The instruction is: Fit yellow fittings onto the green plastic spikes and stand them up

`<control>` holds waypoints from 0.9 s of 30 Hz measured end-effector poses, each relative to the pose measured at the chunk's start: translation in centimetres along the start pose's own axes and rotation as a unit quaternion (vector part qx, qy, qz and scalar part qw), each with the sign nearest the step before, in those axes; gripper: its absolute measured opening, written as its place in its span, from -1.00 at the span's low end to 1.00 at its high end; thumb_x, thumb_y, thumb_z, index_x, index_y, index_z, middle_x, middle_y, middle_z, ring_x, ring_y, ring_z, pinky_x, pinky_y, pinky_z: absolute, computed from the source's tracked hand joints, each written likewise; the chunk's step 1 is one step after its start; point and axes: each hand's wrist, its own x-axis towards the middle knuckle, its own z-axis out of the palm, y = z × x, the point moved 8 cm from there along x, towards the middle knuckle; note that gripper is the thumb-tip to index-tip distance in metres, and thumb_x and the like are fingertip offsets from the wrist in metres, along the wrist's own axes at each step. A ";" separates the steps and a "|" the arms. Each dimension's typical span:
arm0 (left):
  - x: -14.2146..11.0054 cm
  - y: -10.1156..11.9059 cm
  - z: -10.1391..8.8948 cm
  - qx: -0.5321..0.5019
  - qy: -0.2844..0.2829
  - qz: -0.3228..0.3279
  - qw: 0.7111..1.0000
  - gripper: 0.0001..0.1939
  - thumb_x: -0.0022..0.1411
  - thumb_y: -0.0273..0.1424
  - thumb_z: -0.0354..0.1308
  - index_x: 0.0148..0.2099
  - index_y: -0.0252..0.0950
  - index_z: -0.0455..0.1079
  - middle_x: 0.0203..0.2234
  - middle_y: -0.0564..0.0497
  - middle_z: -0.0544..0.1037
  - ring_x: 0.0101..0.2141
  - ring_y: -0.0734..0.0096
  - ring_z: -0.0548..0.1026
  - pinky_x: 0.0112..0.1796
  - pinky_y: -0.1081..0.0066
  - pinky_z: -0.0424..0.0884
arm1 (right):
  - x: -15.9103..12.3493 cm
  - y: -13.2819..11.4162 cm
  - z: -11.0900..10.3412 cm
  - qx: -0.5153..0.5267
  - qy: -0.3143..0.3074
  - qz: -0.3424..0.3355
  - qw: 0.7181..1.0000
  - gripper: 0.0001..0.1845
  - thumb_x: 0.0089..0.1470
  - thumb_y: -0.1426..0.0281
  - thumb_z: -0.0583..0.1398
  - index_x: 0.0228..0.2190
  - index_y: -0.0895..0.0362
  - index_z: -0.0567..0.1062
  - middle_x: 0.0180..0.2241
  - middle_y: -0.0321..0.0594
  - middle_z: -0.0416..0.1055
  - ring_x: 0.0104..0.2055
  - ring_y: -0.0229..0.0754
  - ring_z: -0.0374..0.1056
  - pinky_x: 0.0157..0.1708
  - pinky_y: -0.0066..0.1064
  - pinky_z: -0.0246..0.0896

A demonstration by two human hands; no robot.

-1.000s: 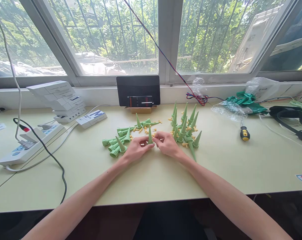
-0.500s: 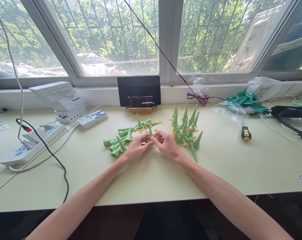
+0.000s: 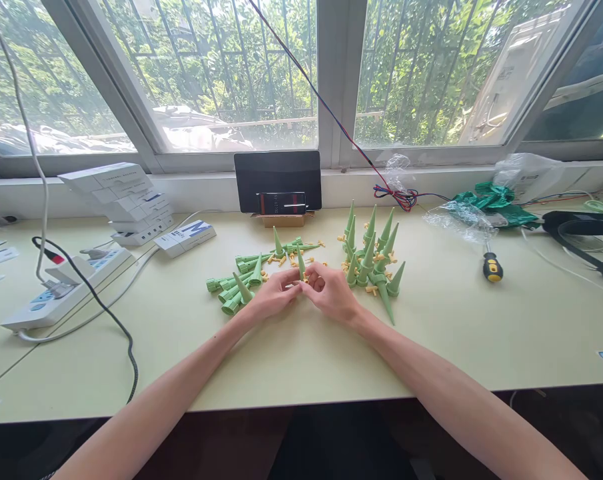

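Between my hands stands a green plant watering spike (image 3: 302,262), its point upward and a small yellow valve (image 3: 306,279) showing near its base. My left hand (image 3: 275,291) is closed around the spike's lower part from the left. From the right, my right hand (image 3: 331,291) pinches at the yellow valve; its fingertips partly cover it. Left of my hands, several green spikes (image 3: 236,283) lie or stand in a loose group with yellow valves (image 3: 281,259) among them. A dense cluster of mostly upright spikes (image 3: 367,260), with yellow valves on them, is to the right.
A tablet (image 3: 278,177) with a phone (image 3: 282,203) in front leans by the window. Stacked white boxes (image 3: 126,200) and a power strip (image 3: 66,290) are on the left. On the right are a screwdriver (image 3: 492,267), green plastic (image 3: 496,203) and a black strap (image 3: 576,237).
My right fingers have shifted slightly around the spike's base, and the yellow valve there now shows more. The spike stays upright in nearly the same place.
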 end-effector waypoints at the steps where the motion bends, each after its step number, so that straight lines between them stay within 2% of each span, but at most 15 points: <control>1: 0.0 0.1 0.0 0.000 0.001 -0.002 1.000 -0.69 0.24 -0.18 0.13 -0.17 -0.33 0.48 -0.27 -0.07 0.54 -0.41 0.42 0.39 -0.48 0.48 0.29 | 0.0 0.0 0.0 0.001 -0.002 0.003 1.000 -0.91 0.05 0.33 0.15 -0.40 0.08 0.32 -0.59 -0.41 0.23 -0.58 -0.31 0.16 -0.52 -0.47 0.11; 4: -0.1 0.3 0.0 0.003 0.005 -0.005 1.000 -0.67 0.21 -0.14 0.15 -0.28 -0.34 0.45 -0.39 -0.05 0.50 -0.43 0.41 0.38 -0.50 0.48 0.29 | 0.0 0.1 0.1 0.001 -0.004 0.007 1.000 -0.92 0.04 0.35 0.14 -0.41 0.08 0.30 -0.60 -0.42 0.22 -0.58 -0.31 0.16 -0.52 -0.46 0.10; 7: -0.1 0.5 0.0 0.002 0.010 -0.006 1.000 -0.65 0.19 -0.11 0.16 -0.30 -0.34 0.43 -0.44 -0.03 0.48 -0.46 0.43 0.36 -0.51 0.48 0.28 | 0.0 0.1 0.1 0.004 -0.004 0.007 1.000 -0.92 0.03 0.36 0.14 -0.42 0.08 0.30 -0.60 -0.42 0.22 -0.59 -0.32 0.15 -0.52 -0.47 0.09; 19: -0.1 -0.4 0.2 0.000 -0.014 -0.019 1.000 -0.67 0.23 -0.13 0.13 -0.26 -0.34 0.38 -0.45 0.00 0.43 -0.50 0.49 0.27 -0.49 0.47 0.19 | 0.0 0.3 0.2 0.023 -0.008 0.004 1.000 -0.90 0.04 0.36 0.14 -0.44 0.08 0.27 -0.59 -0.43 0.19 -0.59 -0.34 0.12 -0.54 -0.49 0.06; 27: -0.1 -0.2 0.1 0.000 -0.002 -0.016 1.000 -0.66 0.19 -0.12 0.17 -0.28 -0.34 0.40 -0.47 0.00 0.44 -0.51 0.50 0.28 -0.51 0.48 0.23 | -0.1 0.5 0.3 0.026 -0.013 0.009 1.000 -0.91 0.04 0.35 0.13 -0.43 0.08 0.29 -0.58 -0.42 0.21 -0.58 -0.33 0.13 -0.54 -0.48 0.07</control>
